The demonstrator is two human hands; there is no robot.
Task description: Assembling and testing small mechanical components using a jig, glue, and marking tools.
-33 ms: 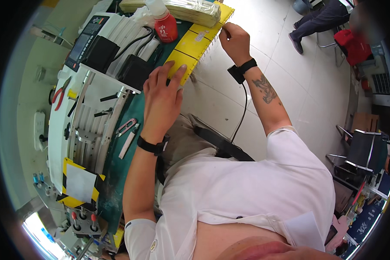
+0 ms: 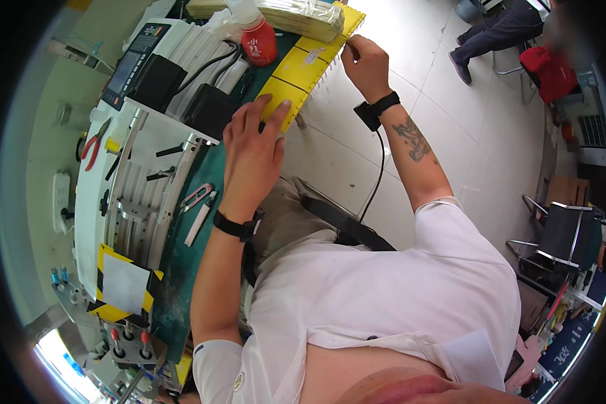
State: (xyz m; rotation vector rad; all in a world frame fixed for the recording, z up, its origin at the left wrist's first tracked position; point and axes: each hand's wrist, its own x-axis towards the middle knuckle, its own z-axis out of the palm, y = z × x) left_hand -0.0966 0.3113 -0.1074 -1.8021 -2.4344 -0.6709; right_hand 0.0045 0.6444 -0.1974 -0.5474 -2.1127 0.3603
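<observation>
A long yellow strip board point(image 2: 291, 79) with dark crosswise lines lies along the edge of the green-topped bench point(image 2: 175, 296). Short thin wires or bristles stick out from its outer side. My left hand point(image 2: 252, 145) rests on the board's near end, fingers spread and flat, gripping nothing. At the far end, my right hand point(image 2: 367, 66) has its thumb and fingers pinched together right at the board's outer edge. Whatever sits in that pinch is too small or hidden to make out. A small pale label-like piece point(image 2: 312, 56) lies on the board between my hands.
Behind the board are a wrapped bundle point(image 2: 303, 20) and a red bottle point(image 2: 258, 44). A white machine point(image 2: 91, 222) with metal rails fills the bench's left. A pink-handled tool point(image 2: 196, 198) and a white cutter point(image 2: 196, 225) lie near my left forearm. Another person's legs point(image 2: 498, 34) show far right.
</observation>
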